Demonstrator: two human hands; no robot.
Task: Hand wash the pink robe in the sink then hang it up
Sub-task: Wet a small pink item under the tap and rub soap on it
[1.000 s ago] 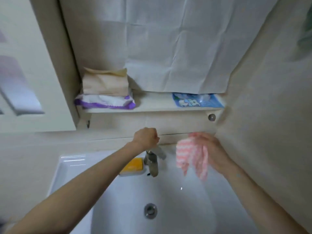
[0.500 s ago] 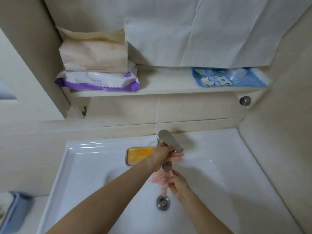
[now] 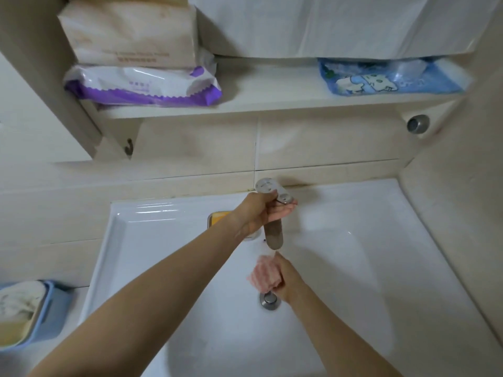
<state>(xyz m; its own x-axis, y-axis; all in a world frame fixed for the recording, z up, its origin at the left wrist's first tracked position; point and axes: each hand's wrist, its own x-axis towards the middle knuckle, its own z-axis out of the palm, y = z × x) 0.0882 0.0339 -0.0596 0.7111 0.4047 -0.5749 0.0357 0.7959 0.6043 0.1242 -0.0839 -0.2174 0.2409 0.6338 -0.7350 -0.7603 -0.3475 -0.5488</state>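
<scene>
**Holding the pink robe under the spout, tap lever gripped**

The pink robe (image 3: 262,274) is being held bunched in the right hand (image 3: 288,281), with the fingers curled round it. It is being kept low in the sink (image 3: 367,254), just below the spout (image 3: 273,235) and just above the drain (image 3: 269,300). The tap lever (image 3: 272,190) is being gripped by the left hand (image 3: 260,213), with the fingers wrapped under it. A pale blur is showing between spout tip and cloth; whether it is water cannot be told.

Edges: the basin is being bounded by a raised white rim. The back rim is meeting the tiled wall and the right rim is running along the side wall. A yellow soap (image 3: 217,217) is sitting on the back rim just left of the tap, partly hidden by the left wrist. The shelf (image 3: 272,102) is overhanging the tap, well apart from both hands. It is being loaded with a beige pack (image 3: 130,34) on a purple-white pack (image 3: 141,88) at the left and a blue pack (image 3: 389,77) at the right.

Room: bare basin is being left open to the right of the right hand and in front of it. The left half is being crossed diagonally by the left forearm. A blue tub (image 3: 40,308) is sitting beside the sink's left rim.
</scene>
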